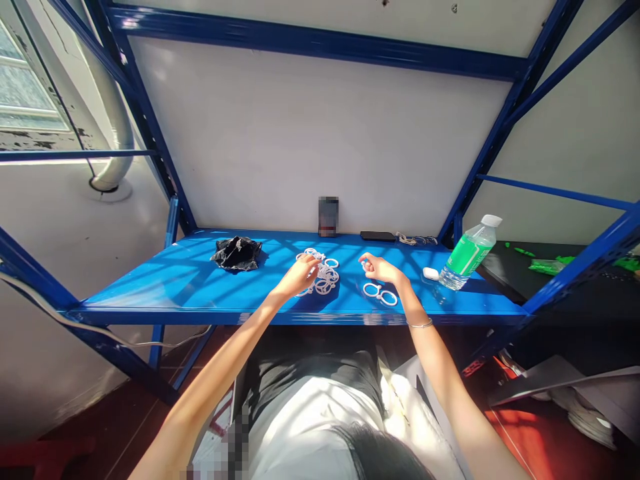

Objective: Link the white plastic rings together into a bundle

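My left hand [302,275] rests on the left side of a heap of white plastic rings [326,285]. Its fingers are curled together among them, and what they grip is hidden. To the right, my right hand [381,268] hovers just above the blue tabletop with fingers pinched. A bit of a white ring shows at its fingertips, mostly covered by the hand. Below that hand, near the table's front edge, lies a joined pair of white rings [380,294], apart from the heap.
A crumpled black plastic bag [237,254] lies on the blue table [165,283] at left. A dark box [328,216], a black phone-like slab [378,236] and a cord [415,239] sit along the back. A white case [431,273] and a water bottle [470,253] stand right, inside blue posts.
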`<state>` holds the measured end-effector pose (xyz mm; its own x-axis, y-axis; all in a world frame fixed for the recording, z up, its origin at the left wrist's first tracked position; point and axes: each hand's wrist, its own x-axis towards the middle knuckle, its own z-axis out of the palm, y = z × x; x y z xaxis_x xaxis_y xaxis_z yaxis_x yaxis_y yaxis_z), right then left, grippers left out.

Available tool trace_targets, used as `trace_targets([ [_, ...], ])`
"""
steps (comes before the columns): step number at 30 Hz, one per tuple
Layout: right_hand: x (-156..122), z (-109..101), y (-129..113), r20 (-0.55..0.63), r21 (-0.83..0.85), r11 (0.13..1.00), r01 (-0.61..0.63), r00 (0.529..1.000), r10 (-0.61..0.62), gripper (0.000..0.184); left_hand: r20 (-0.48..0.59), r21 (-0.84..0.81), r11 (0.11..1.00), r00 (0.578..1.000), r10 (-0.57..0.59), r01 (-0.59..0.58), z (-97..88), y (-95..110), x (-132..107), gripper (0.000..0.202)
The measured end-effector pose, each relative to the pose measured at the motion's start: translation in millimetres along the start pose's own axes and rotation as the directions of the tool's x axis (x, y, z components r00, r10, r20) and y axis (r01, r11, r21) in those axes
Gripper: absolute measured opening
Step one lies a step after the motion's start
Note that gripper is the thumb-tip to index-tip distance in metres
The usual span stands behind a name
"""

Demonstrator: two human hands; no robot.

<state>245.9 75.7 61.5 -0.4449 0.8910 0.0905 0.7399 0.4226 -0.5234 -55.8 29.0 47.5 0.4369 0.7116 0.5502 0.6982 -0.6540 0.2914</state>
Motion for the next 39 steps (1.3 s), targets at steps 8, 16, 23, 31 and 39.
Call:
trace_targets([
  [8, -16.1, 3.4, -69.0, -0.043, 0.674, 0.669, 0.313, 0.921, -0.388, 0.047, 0.067, -0.463, 0.881, 0.995, -0.080, 0.102, -9.7, 29.7, 4.5, 0.047],
  [16, -14.1, 23.2, -81.8, -0.019, 0.797, 0.539, 0.272, 0.903, -0.428, 0.048, 0.047, -0.678, 0.725, 0.991, -0.123, 0.122, -22.2, 54.2, 2.0, 0.045],
  [23, -20.5, 17.3, -90.8, 0.035, 0.823, 0.514, 0.243, 0.880, -0.473, 0.049, 0.029, -0.630, 0.770, 0.994, -0.106, 0.101, -35.3, 62.6, 1.3, 0.043],
  [31, -27.8, 12.9, -98.6, 0.033, 0.788, 0.559, 0.256, 0.890, -0.454, 0.046, 0.123, -0.766, 0.617, 0.983, -0.133, 0.179, -41.0, 66.2, 2.5, 0.047],
  [39, -29.1, 16.5, -103.6, 0.008, 0.687, 0.676, 0.266, 0.927, -0.374, 0.033, 0.171, -0.783, 0.586, 0.978, -0.121, 0.210, -43.5, 71.7, 2.2, 0.045],
])
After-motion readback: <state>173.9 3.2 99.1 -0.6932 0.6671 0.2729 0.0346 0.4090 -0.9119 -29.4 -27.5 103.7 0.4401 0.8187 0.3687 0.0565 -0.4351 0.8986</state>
